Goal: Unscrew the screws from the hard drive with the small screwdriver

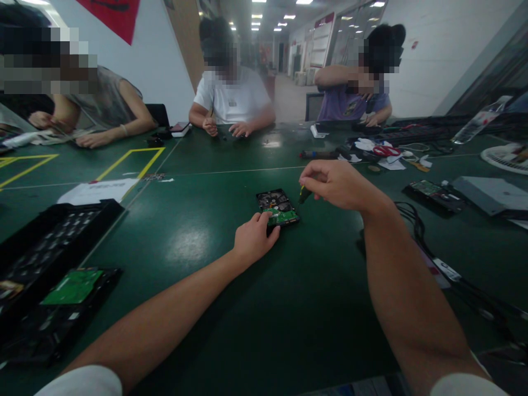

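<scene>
On the green table in front of me lies a hard drive (pixel 281 199), its green circuit board facing up at the near end. My left hand (pixel 253 236) grips the near left part of the drive, with fingers over the board and the thumb along the near edge. To the right of the drive, my right hand (pixel 330 181) is closed around a small screwdriver (pixel 304 194) with a dark and yellow handle. Its tip points down beside the drive's right side; I cannot tell whether it touches anything.
A black tray (pixel 93 212) and a larger device with a green board (pixel 74 287) lie at left. At right are another drive (pixel 433 195), a grey metal box (pixel 490 192) and black cables (pixel 421 231). A tilted bottle (pixel 480 121) stands farther back. Several people sit across the table.
</scene>
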The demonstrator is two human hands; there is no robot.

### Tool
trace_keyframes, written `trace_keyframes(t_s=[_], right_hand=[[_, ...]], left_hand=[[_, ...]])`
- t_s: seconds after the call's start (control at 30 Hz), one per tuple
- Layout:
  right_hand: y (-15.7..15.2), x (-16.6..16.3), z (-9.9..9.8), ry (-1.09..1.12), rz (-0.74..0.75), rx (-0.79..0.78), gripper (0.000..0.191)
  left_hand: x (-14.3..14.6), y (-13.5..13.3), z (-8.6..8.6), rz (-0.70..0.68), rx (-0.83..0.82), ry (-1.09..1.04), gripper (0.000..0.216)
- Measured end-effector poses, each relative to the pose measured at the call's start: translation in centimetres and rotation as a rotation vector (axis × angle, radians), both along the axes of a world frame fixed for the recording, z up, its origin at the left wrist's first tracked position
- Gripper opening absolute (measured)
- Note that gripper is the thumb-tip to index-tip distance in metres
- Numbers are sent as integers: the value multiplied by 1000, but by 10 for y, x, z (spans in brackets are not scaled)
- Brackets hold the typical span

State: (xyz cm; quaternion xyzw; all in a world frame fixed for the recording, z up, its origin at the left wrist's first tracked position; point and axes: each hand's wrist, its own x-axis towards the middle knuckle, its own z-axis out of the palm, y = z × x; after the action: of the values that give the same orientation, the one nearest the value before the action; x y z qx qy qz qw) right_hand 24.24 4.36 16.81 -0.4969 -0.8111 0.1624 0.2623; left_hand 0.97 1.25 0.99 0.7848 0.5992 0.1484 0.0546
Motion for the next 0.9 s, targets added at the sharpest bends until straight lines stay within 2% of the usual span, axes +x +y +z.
trace_keyframes(t_s=[0.6,0.9], right_hand=[[1,2,0,-2,5,57,19],[2,3,-2,81,25,-93,23]], left_hand=[[-1,-1,2,-14,-12,12,50],[-3,-1,2,-23,-7,5,51]])
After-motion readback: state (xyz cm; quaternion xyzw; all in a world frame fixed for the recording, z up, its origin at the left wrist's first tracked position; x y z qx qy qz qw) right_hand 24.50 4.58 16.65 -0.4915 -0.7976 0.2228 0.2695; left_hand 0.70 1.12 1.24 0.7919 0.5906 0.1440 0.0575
